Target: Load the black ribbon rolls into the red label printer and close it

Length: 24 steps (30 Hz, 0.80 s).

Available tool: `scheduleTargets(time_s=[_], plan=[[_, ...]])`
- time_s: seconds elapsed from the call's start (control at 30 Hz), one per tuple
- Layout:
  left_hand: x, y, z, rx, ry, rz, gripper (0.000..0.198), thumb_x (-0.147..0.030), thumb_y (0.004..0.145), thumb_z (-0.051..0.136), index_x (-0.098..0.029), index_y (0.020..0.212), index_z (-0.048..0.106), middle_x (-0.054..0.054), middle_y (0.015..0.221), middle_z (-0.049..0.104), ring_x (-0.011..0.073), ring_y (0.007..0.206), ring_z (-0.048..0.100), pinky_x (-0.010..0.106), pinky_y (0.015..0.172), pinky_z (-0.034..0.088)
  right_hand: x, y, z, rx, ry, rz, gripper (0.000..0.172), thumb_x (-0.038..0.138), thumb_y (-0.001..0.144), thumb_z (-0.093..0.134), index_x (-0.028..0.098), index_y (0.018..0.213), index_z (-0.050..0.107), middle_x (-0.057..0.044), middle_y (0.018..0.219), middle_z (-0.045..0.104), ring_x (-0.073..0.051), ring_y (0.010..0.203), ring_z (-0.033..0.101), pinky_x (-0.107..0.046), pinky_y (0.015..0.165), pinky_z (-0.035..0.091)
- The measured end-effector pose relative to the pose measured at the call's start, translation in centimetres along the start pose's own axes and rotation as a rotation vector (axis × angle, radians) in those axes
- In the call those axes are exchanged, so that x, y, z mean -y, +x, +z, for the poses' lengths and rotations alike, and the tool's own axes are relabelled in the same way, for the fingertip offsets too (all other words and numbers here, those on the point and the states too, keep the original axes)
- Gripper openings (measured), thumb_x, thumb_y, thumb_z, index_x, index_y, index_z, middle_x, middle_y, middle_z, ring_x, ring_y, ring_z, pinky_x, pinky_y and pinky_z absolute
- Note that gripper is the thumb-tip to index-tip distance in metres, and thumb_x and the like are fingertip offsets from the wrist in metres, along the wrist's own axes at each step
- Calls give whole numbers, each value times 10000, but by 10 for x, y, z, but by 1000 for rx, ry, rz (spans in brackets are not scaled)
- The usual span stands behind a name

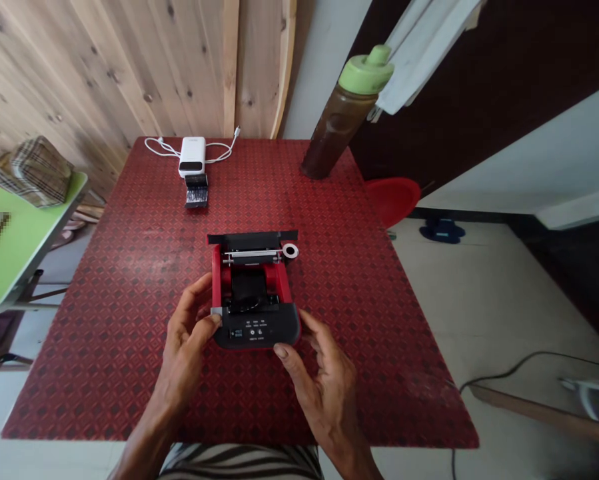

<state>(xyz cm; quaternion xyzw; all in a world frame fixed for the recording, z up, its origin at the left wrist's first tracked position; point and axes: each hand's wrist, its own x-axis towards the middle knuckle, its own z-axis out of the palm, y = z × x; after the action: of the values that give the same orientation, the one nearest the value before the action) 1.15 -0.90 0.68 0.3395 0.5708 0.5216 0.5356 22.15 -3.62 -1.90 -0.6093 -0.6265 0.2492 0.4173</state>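
A small red-and-black machine (256, 331) with an uncovered top sits near the middle of the table. Inside it are a dark hollow, a thin metal roller (252, 254) across the back and a white ring with a dark centre (290, 251) at the back right. Its black front panel carries small white markings. My left hand (189, 330) grips the left side, thumb on the grey front-left corner and fingers along the side wall. Around the front-right corner is my right hand (324, 370), thumb at the front edge and fingers at the side. The underside is hidden.
The red patterned table (144, 373) holds a white power bank (192, 155) with a white cable, a black-and-silver strip (196, 191) and a brown bottle with a green lid (336, 120). A green table (9, 267) with a plaid bag (36, 170) stands left; a red stool (394, 200) stands right.
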Motion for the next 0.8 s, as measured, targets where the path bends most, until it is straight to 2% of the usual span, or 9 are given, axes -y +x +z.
scheduleTargets(time_s=[0.1,0.23,0.3,0.37,0.43,0.5,0.63,0.7,0.8], plan=[[0,-1,-2,33,3,18,542,-367,971,725,-303,1504,658,69,1589,672,318,1435,639,440,1118,547,5,13,-16,29,-56,-78,440,497,1065,678,234,1418,679,-106,1227,852,-279,1040,852,-439,897,725],[6,1,-6,73,8,70,589,-443,991,728,-285,1548,616,96,1602,653,338,1421,649,490,1164,528,25,56,-29,4,-119,-299,247,261,1099,648,270,1327,742,-81,1286,833,-251,1155,816,-459,1029,686],[12,2,-8,88,28,117,619,-487,1007,710,-279,1577,585,109,1603,645,350,1413,651,507,1163,526,36,84,-22,92,-140,-449,253,156,1093,622,279,1251,777,-63,1233,843,-239,1146,804,-478,1056,670],[18,3,-10,105,64,175,625,-513,1030,679,-283,1599,562,112,1617,625,353,1436,630,512,1180,506,46,108,-8,281,-218,-547,246,98,1067,630,255,1148,802,-70,1183,845,-254,1140,790,-486,1042,665],[21,4,-12,114,103,216,617,-525,1048,651,-294,1611,553,107,1639,596,351,1476,595,513,1218,469,52,125,9,477,-361,-585,220,56,1036,648,218,1042,797,-85,1106,842,-274,1104,785,-477,1012,658],[23,3,-13,116,126,231,618,-534,1051,644,-303,1617,551,105,1649,579,353,1488,582,518,1231,454,55,136,25,598,-490,-592,220,19,1010,643,190,993,780,-100,1039,831,-288,1050,788,-459,962,653],[23,2,-14,123,106,218,635,-535,1050,644,-304,1631,533,115,1640,579,360,1473,592,547,1235,454,53,145,39,657,-577,-605,222,1,964,657,189,924,766,-104,952,813,-285,933,792,-415,852,639],[23,3,-14,127,93,203,639,-534,1053,642,-297,1635,526,121,1635,583,364,1476,591,565,1253,436,54,148,39,681,-590,-622,205,0,932,691,190,912,765,-96,943,812,-276,905,788,-397,835,629],[25,4,-13,129,85,204,635,-532,1053,645,-302,1633,528,120,1642,575,364,1474,592,565,1258,430,61,148,32,676,-598,-629,183,16,932,698,157,1019,775,-127,1032,819,-293,943,788,-414,856,629]])
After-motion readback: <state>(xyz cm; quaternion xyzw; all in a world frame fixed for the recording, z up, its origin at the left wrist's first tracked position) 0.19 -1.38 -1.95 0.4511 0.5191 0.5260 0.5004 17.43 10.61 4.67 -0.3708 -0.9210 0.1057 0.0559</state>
